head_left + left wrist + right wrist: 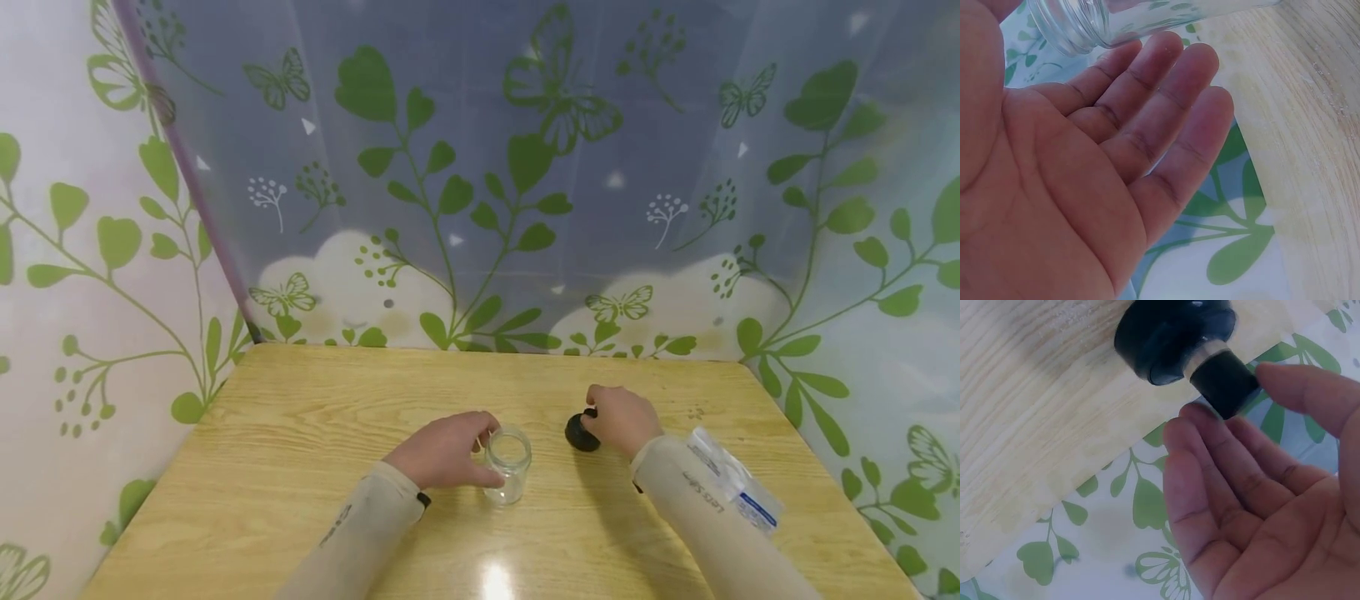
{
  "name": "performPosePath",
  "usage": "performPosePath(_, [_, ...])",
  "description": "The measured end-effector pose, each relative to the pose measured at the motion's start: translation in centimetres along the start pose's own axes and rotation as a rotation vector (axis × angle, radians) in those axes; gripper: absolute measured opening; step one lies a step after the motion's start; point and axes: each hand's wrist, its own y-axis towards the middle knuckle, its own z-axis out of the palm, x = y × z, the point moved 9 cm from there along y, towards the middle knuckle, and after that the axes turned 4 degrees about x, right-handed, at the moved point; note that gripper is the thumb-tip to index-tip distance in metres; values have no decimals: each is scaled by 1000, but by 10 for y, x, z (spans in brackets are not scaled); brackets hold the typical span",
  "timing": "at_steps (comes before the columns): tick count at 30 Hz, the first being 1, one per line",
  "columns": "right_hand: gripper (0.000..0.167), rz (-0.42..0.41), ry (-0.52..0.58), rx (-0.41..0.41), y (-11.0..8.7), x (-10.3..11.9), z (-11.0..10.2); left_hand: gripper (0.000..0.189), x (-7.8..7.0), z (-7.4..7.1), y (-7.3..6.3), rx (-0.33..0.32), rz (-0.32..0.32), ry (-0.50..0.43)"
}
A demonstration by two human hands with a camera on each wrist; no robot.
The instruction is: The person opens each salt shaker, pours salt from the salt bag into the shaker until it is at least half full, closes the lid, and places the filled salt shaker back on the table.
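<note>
Glass jar (512, 490) is standing just beside the wide left hand (446, 452), head view; the right hand (624, 419) is pinching a black lid (579, 435). Left wrist: loose fingers (1169, 106) are bordering the jar. Right wrist: fingertips (1196, 416) are holding the lid's knob (1222, 382).

Gap between jar (510, 468) and black object (581, 434)

I count two hands (442, 452) (624, 419), two pale sleeves (367, 517) (712, 521), one glass jar (510, 486), one black knobbed piece (581, 435), one wooden table (360, 392) and at least one plastic packet (757, 508).
</note>
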Motion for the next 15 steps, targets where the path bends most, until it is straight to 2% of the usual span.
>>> performPosePath(4, [46, -7, 5, 2, -6, 5, -3, 62, 0, 0, -1, 4, -4, 9])
performPosePath(7, [46, -42, -5, -43, -15, 12, -14, 64, 1, 1, -1, 11, -11, 10])
performPosePath(12, [49, -141, -51, -232, -51, 23, -48, 66, 0, 3, 1, 20, -12, 16])
performPosePath(15, [57, -170, -69, -337, -73, 18, -68, 65, 1, 3, 1, 21, -11, 17])
